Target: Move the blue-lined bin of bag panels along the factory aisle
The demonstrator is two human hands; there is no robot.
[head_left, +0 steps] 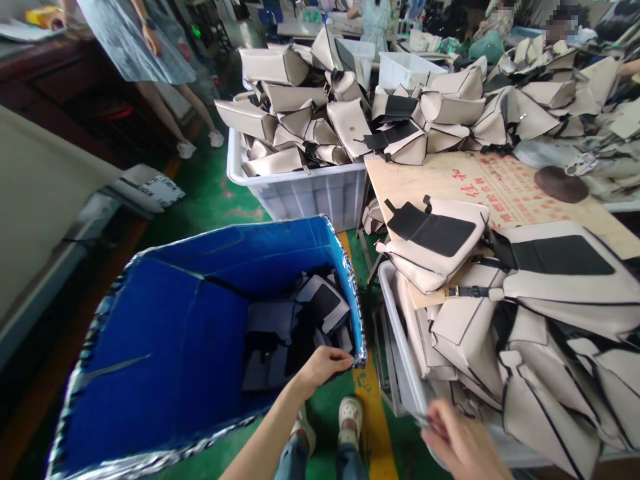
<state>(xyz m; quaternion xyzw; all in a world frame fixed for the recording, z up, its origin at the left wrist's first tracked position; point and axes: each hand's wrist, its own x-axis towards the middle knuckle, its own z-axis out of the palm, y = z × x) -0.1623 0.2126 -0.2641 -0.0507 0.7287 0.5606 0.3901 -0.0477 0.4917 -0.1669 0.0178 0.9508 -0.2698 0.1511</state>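
Observation:
My left hand (325, 367) grips the near right corner of a big blue fabric bin (165, 313) on the floor. Several beige and black bags (295, 327) lie at the bottom of the bin. My right hand (463, 440) is low at the right, blurred, its fingers pinched on the rim of a white crate (400, 353) stacked with beige bags (525, 360). More beige bags with black panels (435, 240) rest on a wooden table (505, 187) just above that crate.
A second white crate (310, 193) heaped with beige bags stands beyond the blue bin. More bags cover the table at the back right. A person in a grey dress (135, 47) stands at the back left. The floor is green with a yellow line (373, 413).

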